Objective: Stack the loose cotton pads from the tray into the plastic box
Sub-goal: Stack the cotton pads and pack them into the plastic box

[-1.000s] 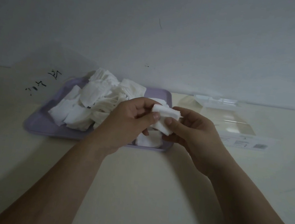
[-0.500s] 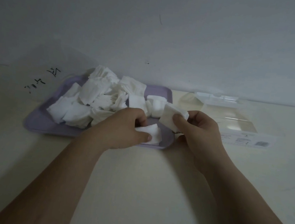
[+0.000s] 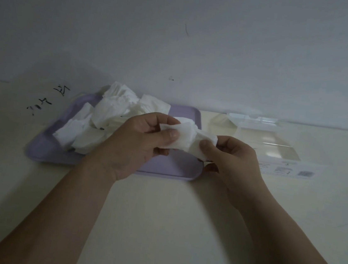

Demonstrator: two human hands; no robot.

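A lilac tray [image 3: 173, 169] lies on the table with a heap of loose white cotton pads [image 3: 104, 121] filling its left and back part. Above the tray's right half, my left hand [image 3: 137, 143] pinches a white pad [image 3: 184, 138] between thumb and fingers. My right hand [image 3: 230, 158] pinches a small bunch of pads [image 3: 203, 146] right beside it, and the two lots of pads touch. The clear plastic box [image 3: 269, 142] stands to the right of the tray, open at the top, with a label on its front.
The pale table top [image 3: 160, 206] runs back to a grey wall. Black handwritten marks [image 3: 46, 101] sit on the table left of the tray. The tray's right front area is bare.
My left hand has lifted a pad off the tray's front and brought it up against the pads in my right hand. The right hand stayed about where it was.
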